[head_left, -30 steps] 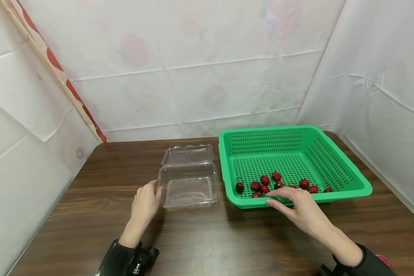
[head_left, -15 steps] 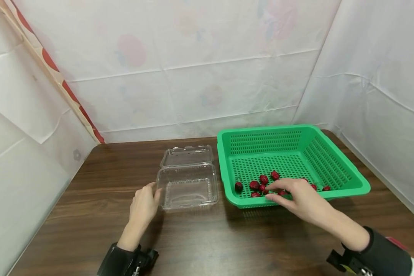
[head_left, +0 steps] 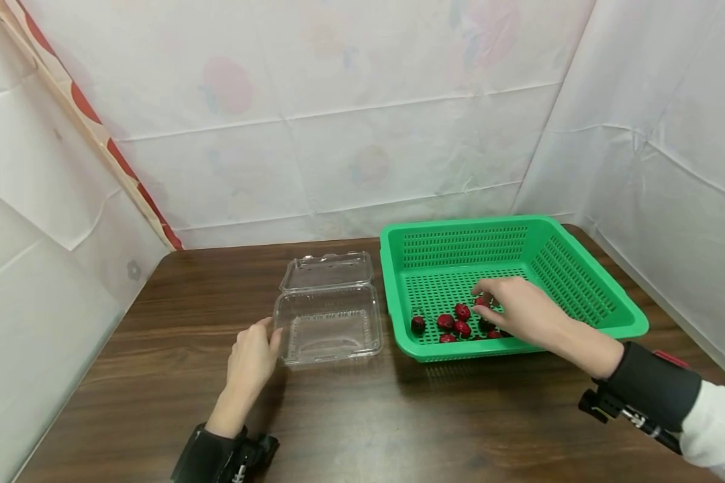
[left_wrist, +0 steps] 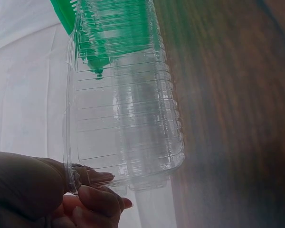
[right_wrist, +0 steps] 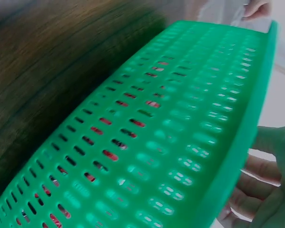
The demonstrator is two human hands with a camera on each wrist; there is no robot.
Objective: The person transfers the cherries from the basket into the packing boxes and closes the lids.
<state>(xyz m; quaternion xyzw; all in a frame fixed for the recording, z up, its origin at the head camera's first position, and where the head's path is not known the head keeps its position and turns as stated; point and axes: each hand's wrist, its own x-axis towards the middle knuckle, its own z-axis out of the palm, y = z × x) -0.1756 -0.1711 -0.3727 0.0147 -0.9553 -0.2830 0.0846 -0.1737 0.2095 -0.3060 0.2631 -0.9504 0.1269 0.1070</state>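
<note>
My left hand (head_left: pixel 254 355) pinches the left rim of a clear plastic clamshell box (head_left: pixel 332 329), which lies open on the table with its lid folded back. In the left wrist view, the thumb and fingers (left_wrist: pixel 99 202) meet around that rim. My right hand (head_left: pixel 522 312) is over the front of a green basket (head_left: pixel 616 329), thumb and forefinger curved around a dark red cherry (head_left: pixel 479 301). I cannot tell whether they grip it. Several more cherries (head_left: pixel 445 323) lie at the basket's front left. The basket wall (right_wrist: pixel 147 123) hides the right fingertips in the right wrist view.
The brown wooden table (head_left: pixel 362 416) carries the box and, to its right, the basket. White sheeting (head_left: pixel 338 134) hangs behind and at both sides. A black strap with a small device (head_left: pixel 646 396) wraps the right wrist.
My right hand has moved back and slightly right, from the cherries near the basket's front rim to one farther in. The left hand has kept its place at the box.
</note>
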